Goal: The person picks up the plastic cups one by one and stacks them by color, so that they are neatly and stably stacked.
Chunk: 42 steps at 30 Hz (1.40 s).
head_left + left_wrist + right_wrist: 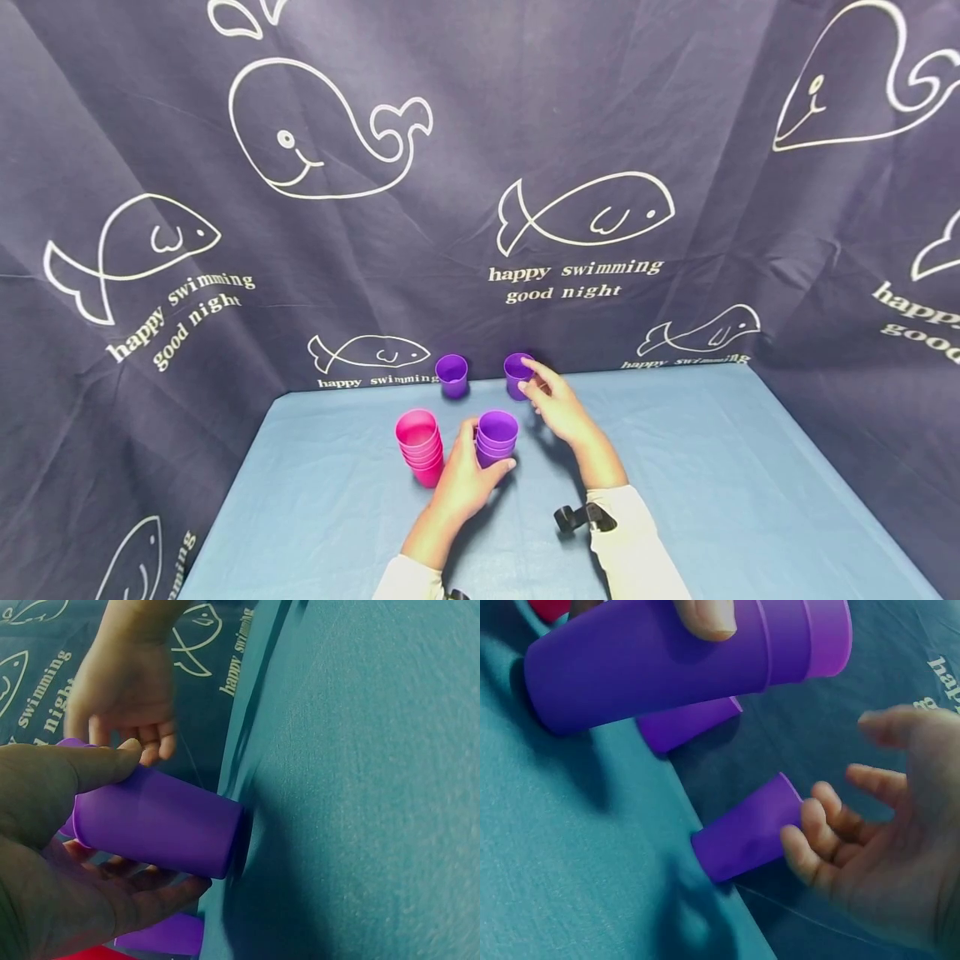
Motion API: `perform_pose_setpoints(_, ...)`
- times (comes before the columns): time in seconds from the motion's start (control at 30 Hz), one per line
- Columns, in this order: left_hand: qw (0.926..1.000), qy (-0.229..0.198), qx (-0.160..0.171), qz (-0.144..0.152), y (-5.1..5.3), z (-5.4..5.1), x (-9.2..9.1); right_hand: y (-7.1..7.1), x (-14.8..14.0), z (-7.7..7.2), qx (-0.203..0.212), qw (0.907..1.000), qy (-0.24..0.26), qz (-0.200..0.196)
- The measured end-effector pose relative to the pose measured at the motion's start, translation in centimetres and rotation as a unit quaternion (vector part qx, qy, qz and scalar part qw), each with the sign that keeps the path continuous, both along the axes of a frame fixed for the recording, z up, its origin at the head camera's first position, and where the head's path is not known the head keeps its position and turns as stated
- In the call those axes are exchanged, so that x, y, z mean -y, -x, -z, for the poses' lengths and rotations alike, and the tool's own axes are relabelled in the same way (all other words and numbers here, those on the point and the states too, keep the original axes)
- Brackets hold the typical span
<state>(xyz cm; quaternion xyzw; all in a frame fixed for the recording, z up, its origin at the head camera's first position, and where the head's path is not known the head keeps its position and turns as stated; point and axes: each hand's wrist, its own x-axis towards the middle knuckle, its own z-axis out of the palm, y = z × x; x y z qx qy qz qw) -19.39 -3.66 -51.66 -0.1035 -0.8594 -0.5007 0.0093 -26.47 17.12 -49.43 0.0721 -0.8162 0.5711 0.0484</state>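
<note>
My left hand (pixel 463 482) grips a stack of nested purple cups (pixel 497 428), thumb on one side and fingers on the other. The stack is upright, low over the table or on it. In the right wrist view, several rims show on this stack (pixel 645 671). My right hand (pixel 561 410) is at a single purple cup (pixel 514 382) at the table's back edge. Its fingers are loosely bent and hold nothing; whether the fingertips touch that cup (pixel 746 836) I cannot tell. Another single purple cup (pixel 452 382) stands upright to its left.
Left of my left hand stands a tall stack of pink cups (pixel 420 450). Blue cloth covers the table (pixel 750 500). A dark curtain (pixel 450 275) with white fish and whale drawings rises behind the back edge and along both sides.
</note>
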Motion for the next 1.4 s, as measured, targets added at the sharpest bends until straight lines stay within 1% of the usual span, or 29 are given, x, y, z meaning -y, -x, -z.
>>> perform_pose_setpoints(0.07, 1.0000, 0.000, 0.000, 0.001, 0.0, 0.0, 0.0, 0.1, 0.0, 0.2, -0.004, 0.9989, -0.043, 0.017)
perform_pose_setpoints(0.13, 1.0000, 0.000, 0.001, 0.001, 0.0, -0.1, 0.0, 0.2, 0.0, 0.5, -0.005, 0.9959, -0.086, 0.029)
perform_pose_setpoints(0.2, 1.0000, 0.002, 0.002, 0.001, 0.0, -0.1, 0.0, 0.2, 0.0, 0.8, -0.004, 0.9922, -0.120, 0.033)
perform_pose_setpoints(0.27, 1.0000, 0.003, 0.003, 0.000, 0.0, -0.1, 0.0, 0.2, -0.1, 1.1, 0.003, 0.9892, -0.143, 0.032)
perform_pose_setpoints(0.33, 1.0000, 0.004, 0.004, 0.000, 0.0, -0.1, 0.0, 0.2, 0.0, 1.3, 0.004, 0.9876, -0.154, 0.031)
perform_pose_setpoints(0.47, 1.0000, 0.005, 0.003, 0.001, 0.0, -0.2, 0.1, 0.2, 0.1, 1.6, 0.004, 0.9879, -0.148, 0.045)
perform_pose_setpoints(0.67, 1.0000, 0.004, -0.002, 0.003, 0.1, -0.2, 0.1, 0.5, 0.2, 2.0, -0.026, 0.9866, -0.135, 0.087)
perform_pose_setpoints(0.83, 1.0000, 0.007, 0.002, 0.000, 0.0, -0.2, 0.1, 0.5, 0.2, 2.1, -0.031, 0.9849, -0.130, 0.109)
perform_pose_setpoints(1.1, 1.0000, 0.004, 0.007, -0.001, 0.0, -0.2, 0.1, 0.4, 0.3, 2.4, -0.048, 0.9836, -0.124, 0.122)
perform_pose_setpoints(1.23, 1.0000, 0.007, 0.006, -0.002, 0.0, -0.1, 0.1, 0.5, 0.2, 2.6, -0.058, 0.9849, -0.109, 0.121)
perform_pose_setpoints(1.4, 1.0000, 0.005, 0.004, 0.000, 0.1, -0.1, 0.2, 0.8, 0.1, 2.7, -0.068, 0.9857, -0.082, 0.130)
